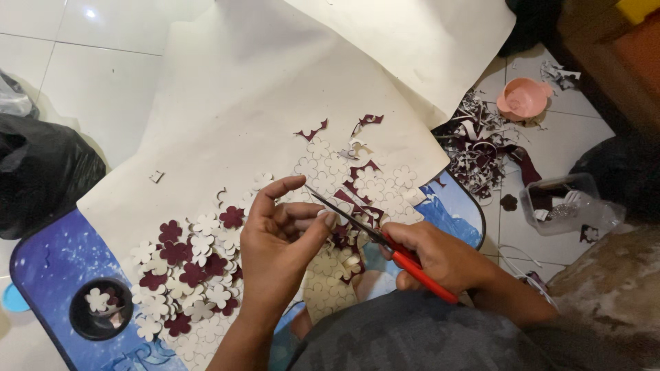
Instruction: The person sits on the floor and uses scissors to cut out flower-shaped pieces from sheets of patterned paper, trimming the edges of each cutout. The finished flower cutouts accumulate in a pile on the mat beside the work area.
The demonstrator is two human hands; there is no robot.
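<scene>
**A:** How far along does this look? The right hand [440,257] has its grip clenched on the red-handled scissors [385,240], blades parted and pointing up-left. The left hand [282,230] pinches a small pale piece at its fingertips, right where the blades meet; too small to tell its shape.

**B:** Well along, I'd guess. There's a big heap of cut paper flowers [189,264] on the blue lap tray [48,264], cream and maroon mixed, and a second spread of cream ones [357,175] on the big cream paper sheet [240,89].

**A:** Any count?

**B:** Not an exact one, they overlap. Dozens of cream, maybe ten or so maroon. One cream flower sits in the tray's round cup hole [101,309].

**A:** And what's left?

**B:** A punched-out cream strip [330,278] under the hands, and lots of uncut sheet. Maroon scraps [481,148] are piled on the floor beside one pink bowl [522,98] and one clear plastic box [570,203].
</scene>
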